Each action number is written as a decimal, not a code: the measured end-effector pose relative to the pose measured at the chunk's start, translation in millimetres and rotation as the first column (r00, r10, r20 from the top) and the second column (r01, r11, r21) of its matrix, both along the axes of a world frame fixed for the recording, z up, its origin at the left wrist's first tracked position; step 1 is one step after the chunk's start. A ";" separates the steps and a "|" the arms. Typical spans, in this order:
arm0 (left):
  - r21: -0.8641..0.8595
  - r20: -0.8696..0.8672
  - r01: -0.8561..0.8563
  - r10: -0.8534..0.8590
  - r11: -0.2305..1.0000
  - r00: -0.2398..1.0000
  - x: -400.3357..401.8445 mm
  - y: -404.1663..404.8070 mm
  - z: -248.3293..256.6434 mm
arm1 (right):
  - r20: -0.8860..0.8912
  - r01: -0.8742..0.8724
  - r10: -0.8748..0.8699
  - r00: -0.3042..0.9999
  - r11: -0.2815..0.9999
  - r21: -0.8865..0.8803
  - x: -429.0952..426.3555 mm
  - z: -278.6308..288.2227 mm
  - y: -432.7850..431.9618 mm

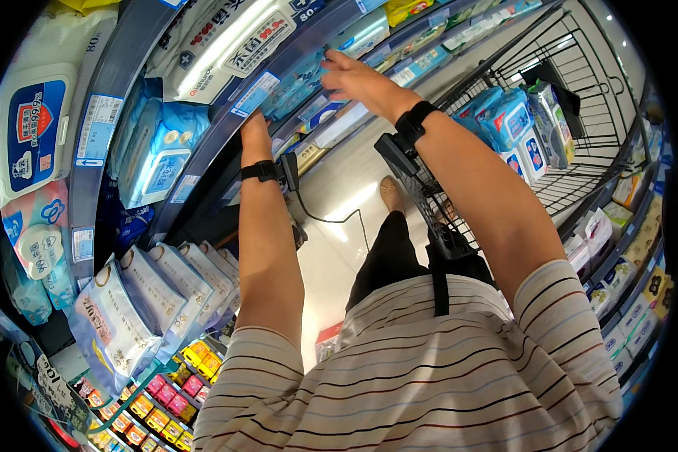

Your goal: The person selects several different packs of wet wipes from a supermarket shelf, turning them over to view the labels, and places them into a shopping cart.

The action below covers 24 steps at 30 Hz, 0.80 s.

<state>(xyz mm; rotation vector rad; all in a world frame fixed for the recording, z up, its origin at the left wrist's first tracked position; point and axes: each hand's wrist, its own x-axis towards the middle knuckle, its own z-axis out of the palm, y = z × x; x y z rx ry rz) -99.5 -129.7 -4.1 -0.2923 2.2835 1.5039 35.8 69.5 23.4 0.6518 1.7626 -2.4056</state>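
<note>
A blue soft pack of wet wipes (300, 79) lies on a shelf, partly covered by the shelf edge above it. At its right end is my right hand (347, 76), fingers spread; whether the fingertips touch the pack I cannot tell. My left hand (255, 125) reaches in under the shelf edge at the pack's near end, and its fingers are mostly hidden. Above sits a large white pack of wipes (234, 51) with a hard lid. A blue-and-white wipes pack (161, 155) rests left of my left hand.
A black wire shopping cart (590, 62) stands at my right, holding blue wipes packs (505, 116) and other packages. Price labels line the shelf edge (209, 127). Several white-and-lilac bags (118, 333) hang at lower left. A thin cable (327, 220) dangles from the left wrist device (287, 172).
</note>
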 end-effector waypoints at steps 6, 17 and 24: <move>-0.002 -0.048 -0.065 0.065 0.998 0.997 5.5 -7.2 0.2 | 0.042 0.002 0.005 0.999 0.986 -0.166 53.0 -7.3 -7.4; 0.113 0.119 0.182 -0.195 0.977 0.974 158.4 -51.9 -70.6 | 0.214 0.186 -0.123 0.969 0.934 -0.305 235.8 5.9 22.4; 0.084 0.110 0.414 -0.421 0.906 0.900 190.2 -0.2 -53.2 | 0.317 0.367 -0.283 0.905 0.898 -0.244 316.4 1.4 46.1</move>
